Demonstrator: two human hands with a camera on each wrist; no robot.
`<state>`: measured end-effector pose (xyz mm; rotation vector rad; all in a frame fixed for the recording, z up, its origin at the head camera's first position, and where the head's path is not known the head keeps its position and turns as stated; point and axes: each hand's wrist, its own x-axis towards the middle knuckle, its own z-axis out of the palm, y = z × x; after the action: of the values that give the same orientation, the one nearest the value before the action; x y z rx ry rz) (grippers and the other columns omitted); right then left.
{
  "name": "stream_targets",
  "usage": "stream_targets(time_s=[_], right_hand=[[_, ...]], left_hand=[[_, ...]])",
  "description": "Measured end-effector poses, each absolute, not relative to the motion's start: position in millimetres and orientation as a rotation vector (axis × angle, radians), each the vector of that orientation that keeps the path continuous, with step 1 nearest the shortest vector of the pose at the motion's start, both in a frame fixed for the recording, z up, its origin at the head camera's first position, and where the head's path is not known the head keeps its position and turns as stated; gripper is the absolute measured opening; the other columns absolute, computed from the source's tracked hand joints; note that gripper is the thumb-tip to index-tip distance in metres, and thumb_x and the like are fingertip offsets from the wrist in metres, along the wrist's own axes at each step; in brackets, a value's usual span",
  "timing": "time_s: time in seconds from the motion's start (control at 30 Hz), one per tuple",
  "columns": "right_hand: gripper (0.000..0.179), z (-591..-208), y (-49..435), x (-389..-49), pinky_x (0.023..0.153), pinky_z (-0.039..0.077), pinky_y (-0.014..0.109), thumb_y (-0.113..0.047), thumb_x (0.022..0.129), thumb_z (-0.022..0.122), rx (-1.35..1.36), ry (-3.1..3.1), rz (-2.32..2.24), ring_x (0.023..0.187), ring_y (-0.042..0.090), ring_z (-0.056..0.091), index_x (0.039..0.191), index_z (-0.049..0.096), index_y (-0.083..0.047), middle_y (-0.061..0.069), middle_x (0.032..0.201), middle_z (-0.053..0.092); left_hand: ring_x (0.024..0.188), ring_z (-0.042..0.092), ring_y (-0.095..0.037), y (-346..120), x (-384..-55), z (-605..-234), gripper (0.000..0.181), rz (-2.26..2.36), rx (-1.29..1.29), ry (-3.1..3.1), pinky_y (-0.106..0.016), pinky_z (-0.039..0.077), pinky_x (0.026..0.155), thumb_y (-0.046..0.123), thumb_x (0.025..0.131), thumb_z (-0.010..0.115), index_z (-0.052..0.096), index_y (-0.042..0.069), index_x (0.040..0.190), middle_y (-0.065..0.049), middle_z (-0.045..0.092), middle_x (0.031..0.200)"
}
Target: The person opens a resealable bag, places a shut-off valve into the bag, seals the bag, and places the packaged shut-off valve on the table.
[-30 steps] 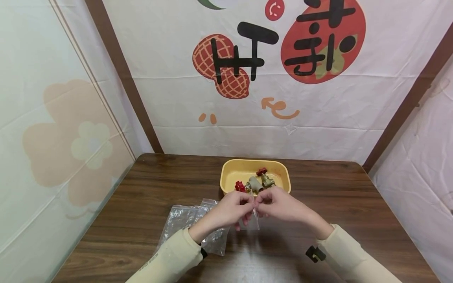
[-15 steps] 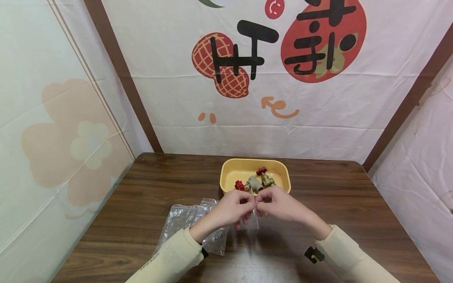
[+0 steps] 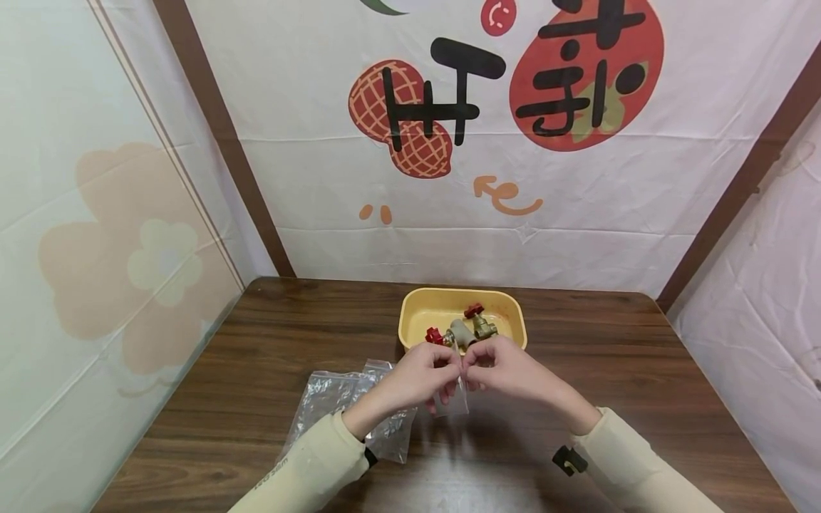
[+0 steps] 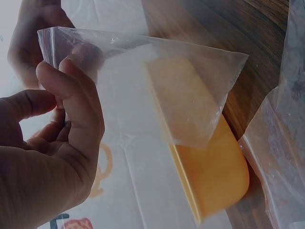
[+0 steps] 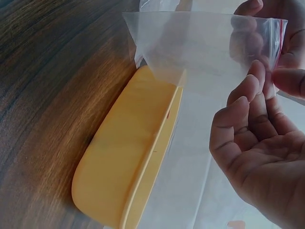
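Note:
Both hands meet just in front of the yellow tub [image 3: 420,313] and hold up one clear zip bag [image 4: 190,90] by its zip edge. My left hand [image 3: 420,374] pinches that edge between thumb and fingers. From the other side my right hand [image 3: 507,370] pinches the same edge, thumb against fingertips, as the right wrist view shows. The bag [image 5: 190,43] hangs down and looks flat, with nothing seen inside. In the tub lie a valve with a red handle [image 3: 434,335], a grey pipe fitting [image 3: 461,333] and a brass valve [image 3: 484,328] with another red handle. The hands partly hide the tub's near side.
More clear zip bags [image 3: 333,392] lie flat on the brown wooden table [image 3: 308,328], beside and under the left forearm. A printed white cloth [image 3: 321,178] hangs behind the table, and cloth walls stand at both sides.
Hands and bag stay in almost the same place; only the bag's lower edge has shifted slightly. The tub and its contents have not moved.

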<state>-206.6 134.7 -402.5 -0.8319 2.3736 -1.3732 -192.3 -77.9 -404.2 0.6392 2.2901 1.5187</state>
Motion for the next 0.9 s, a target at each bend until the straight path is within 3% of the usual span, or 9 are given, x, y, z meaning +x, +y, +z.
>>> stream_targets(time_s=[0.17, 0.33, 0.57, 0.8, 0.9], right_hand=[[0.013, -403.8, 134.4, -206.6, 0.060, 0.051, 0.026, -0.005, 0.095, 0.063, -0.824, 2.374, -1.382, 0.067, 0.012, 0.058, 0.089, 0.075, -0.006, -0.002, 0.071, 0.065], [0.013, -402.7, 134.0, -205.8, 0.059, 0.049, 0.025, -0.005, 0.094, 0.064, -0.821, 2.378, -1.388, 0.066, 0.011, 0.058, 0.087, 0.074, -0.005, -0.002, 0.070, 0.064], [0.012, -398.3, 133.6, -202.9, 0.057, 0.045, 0.023, -0.003, 0.092, 0.064, -0.821, 2.374, -1.394, 0.065, 0.011, 0.055, 0.084, 0.073, -0.004, 0.002, 0.069, 0.063], [0.013, -399.3, 135.3, -203.5, 0.058, 0.047, 0.024, -0.005, 0.092, 0.065, -0.796, 2.405, -1.367, 0.066, 0.011, 0.057, 0.083, 0.074, -0.006, -0.001, 0.070, 0.065], [0.013, -399.7, 135.9, -204.2, 0.058, 0.047, 0.024, -0.005, 0.093, 0.065, -0.792, 2.413, -1.358, 0.065, 0.010, 0.057, 0.083, 0.074, -0.007, -0.002, 0.070, 0.065]], left_hand=[[0.054, 0.061, -0.014, -79.4, -191.6, -404.6, 0.021, 1.501, 0.640, 2.308, -0.044, 0.056, 0.045, 0.009, 0.101, 0.057, 0.068, 0.001, 0.086, -0.009, 0.066, 0.068], [0.053, 0.063, -0.016, -79.9, -191.9, -404.1, 0.021, 1.481, 0.634, 2.335, -0.035, 0.054, 0.043, 0.009, 0.101, 0.057, 0.070, 0.003, 0.087, -0.011, 0.067, 0.067], [0.061, 0.068, -0.037, -79.8, -193.2, -405.1, 0.024, 1.448, 0.653, 2.365, -0.047, 0.057, 0.047, 0.011, 0.100, 0.056, 0.068, 0.012, 0.080, -0.006, 0.065, 0.064], [0.053, 0.063, -0.017, -80.2, -192.3, -404.8, 0.021, 1.424, 0.655, 2.391, -0.034, 0.052, 0.044, 0.008, 0.096, 0.055, 0.066, 0.006, 0.077, -0.003, 0.065, 0.064], [0.052, 0.061, -0.014, -80.5, -192.2, -404.3, 0.021, 1.408, 0.655, 2.407, -0.030, 0.050, 0.043, 0.007, 0.095, 0.056, 0.063, 0.007, 0.075, -0.002, 0.064, 0.063]])
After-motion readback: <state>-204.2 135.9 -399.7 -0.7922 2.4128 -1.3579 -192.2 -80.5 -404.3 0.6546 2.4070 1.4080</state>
